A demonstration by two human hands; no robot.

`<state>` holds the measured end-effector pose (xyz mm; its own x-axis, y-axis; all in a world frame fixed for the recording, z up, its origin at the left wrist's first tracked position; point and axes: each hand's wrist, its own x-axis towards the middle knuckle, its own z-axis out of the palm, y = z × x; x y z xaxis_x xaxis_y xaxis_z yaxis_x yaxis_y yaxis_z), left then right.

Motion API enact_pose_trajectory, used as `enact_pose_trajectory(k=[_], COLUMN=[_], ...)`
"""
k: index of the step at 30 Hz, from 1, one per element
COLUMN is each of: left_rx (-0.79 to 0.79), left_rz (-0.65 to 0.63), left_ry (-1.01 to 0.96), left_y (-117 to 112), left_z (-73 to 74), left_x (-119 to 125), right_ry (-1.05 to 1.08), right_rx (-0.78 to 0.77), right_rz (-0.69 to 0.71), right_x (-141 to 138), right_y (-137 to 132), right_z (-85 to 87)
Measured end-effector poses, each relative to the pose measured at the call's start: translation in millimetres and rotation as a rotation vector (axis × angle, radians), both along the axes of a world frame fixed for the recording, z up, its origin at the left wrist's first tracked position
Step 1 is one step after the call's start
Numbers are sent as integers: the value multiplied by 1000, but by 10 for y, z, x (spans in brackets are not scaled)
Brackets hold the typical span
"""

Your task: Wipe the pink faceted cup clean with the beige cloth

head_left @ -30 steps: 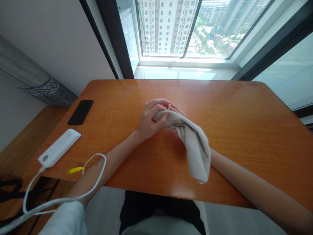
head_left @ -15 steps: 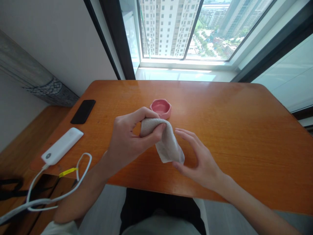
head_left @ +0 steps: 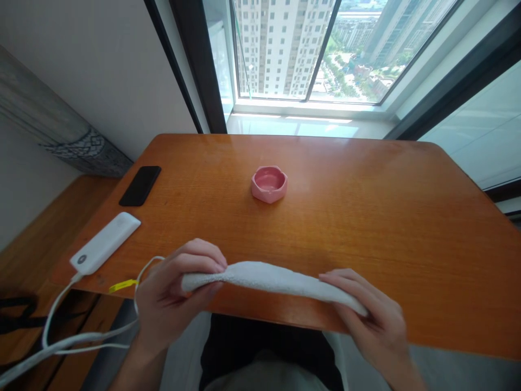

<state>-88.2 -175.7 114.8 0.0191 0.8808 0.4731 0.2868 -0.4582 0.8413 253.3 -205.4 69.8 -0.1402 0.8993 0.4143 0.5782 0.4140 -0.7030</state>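
A white folded cloth (head_left: 272, 278) is stretched lengthwise between my hands, above the near edge of the wooden table. My left hand (head_left: 179, 290) pinches its left end between thumb and fingers. At the other end, my right hand (head_left: 368, 312) grips the cloth the same way, a little lower in the picture. Beyond the cloth, near the middle of the table, stands a pink ashtray-like dish (head_left: 269, 185) with a faceted outside. Neither hand touches it.
A black phone (head_left: 140, 185) lies on the left of the wooden table (head_left: 386, 217). Nearer to me is a white power bank (head_left: 105, 243) with a white cable (head_left: 61, 345) running from it past my left forearm. A window (head_left: 305, 54) is behind the table.
The cloth has come down towards me, away from the pink dish, and is now drawn out sideways. My right hand, open before, has closed on its right end. My left hand still holds it.
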Motion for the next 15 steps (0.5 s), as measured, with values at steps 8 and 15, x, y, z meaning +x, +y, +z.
enact_pose_trajectory(k=[8,15], left_rx=[-195,-46], left_rz=[151,3], left_ry=[182,557], left_y=[464,821], left_z=[-179,-497], left_x=[-21,105], right_ry=[-42,-379], right_rx=[-233,-4], right_rz=[-36,-79], right_x=[256,269], right_y=[450,894], right_z=[201,-35])
